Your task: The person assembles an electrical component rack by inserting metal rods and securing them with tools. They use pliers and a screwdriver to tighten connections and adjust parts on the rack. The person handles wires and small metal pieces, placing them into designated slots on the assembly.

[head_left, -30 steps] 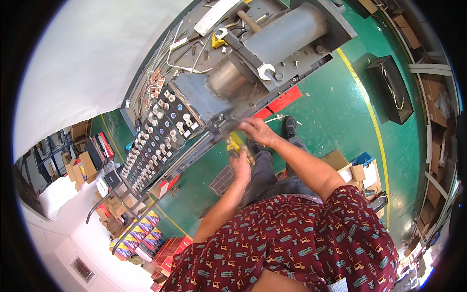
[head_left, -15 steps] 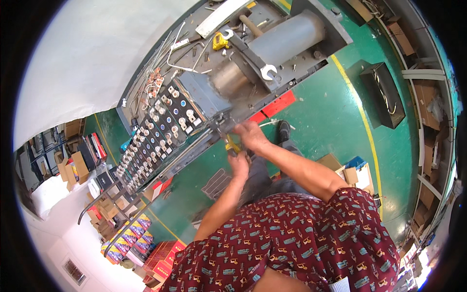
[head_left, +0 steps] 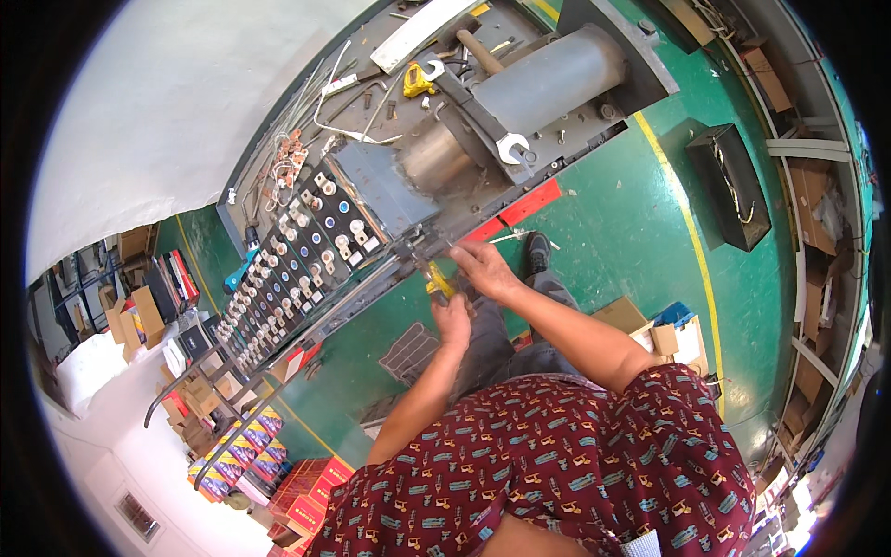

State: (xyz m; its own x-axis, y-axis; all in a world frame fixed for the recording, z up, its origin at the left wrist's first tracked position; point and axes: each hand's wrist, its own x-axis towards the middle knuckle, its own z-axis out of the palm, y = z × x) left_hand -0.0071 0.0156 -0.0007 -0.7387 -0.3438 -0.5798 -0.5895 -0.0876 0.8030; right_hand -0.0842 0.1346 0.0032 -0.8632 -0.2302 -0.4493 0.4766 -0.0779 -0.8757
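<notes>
A grey steel machine deck (head_left: 411, 118), strewn with an open-ended wrench (head_left: 471, 107) and a yellow tape measure (head_left: 418, 81), stands over a green floor (head_left: 608, 232). The left hand (head_left: 452, 320) wraps around a yellow tool (head_left: 435, 278) at the deck's near edge. The right hand (head_left: 487, 268) angles in beside it, fingers bent; whether they pinch anything, I cannot tell.

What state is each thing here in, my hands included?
Left hand: closed around the yellow tool
Yellow tool: gripped
Right hand: fingers bent near the machine, grip unclear
Hammer: lying down, unheld
Open-end wrench: lying down, unheld
Black box: on the floor, open-topped
Cardboard box, far left: flaps open
</notes>
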